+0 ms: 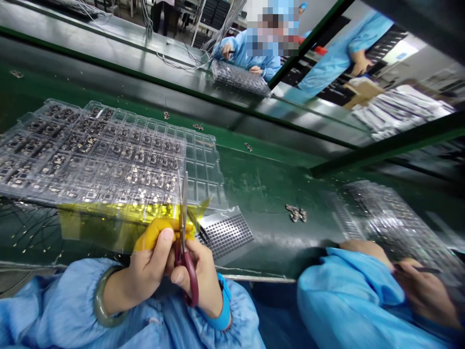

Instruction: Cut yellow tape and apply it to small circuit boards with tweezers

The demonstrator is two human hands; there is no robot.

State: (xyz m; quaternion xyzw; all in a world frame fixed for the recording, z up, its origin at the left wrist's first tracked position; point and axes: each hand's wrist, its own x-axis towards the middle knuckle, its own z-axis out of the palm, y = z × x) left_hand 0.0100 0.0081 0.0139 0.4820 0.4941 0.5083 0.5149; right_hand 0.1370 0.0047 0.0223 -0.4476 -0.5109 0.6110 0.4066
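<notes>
- While the left hand [148, 266] pinches the yellow film [89, 228] between thumb and curled fingers, part of that film covers the index finger.
- Right hand [204, 271] is closed round the scissors [192, 283], fingers at the dark red handles. Blades point away from the body, narrowly parted, at the film's right end; whether they have bitten into it cannot be told.
- Film extends leftward from the left hand, along the near edge of the clear trays [203, 167].
- Trays overlap on the green bench [261, 177] and carry small circuit boards [145, 155] in compartments.
- Black-patterned sheet [230, 232] lies just beyond the right hand.
- Loose parts [297, 213] sit farther right, near a co-worker's blurred hand [426, 288].
</notes>
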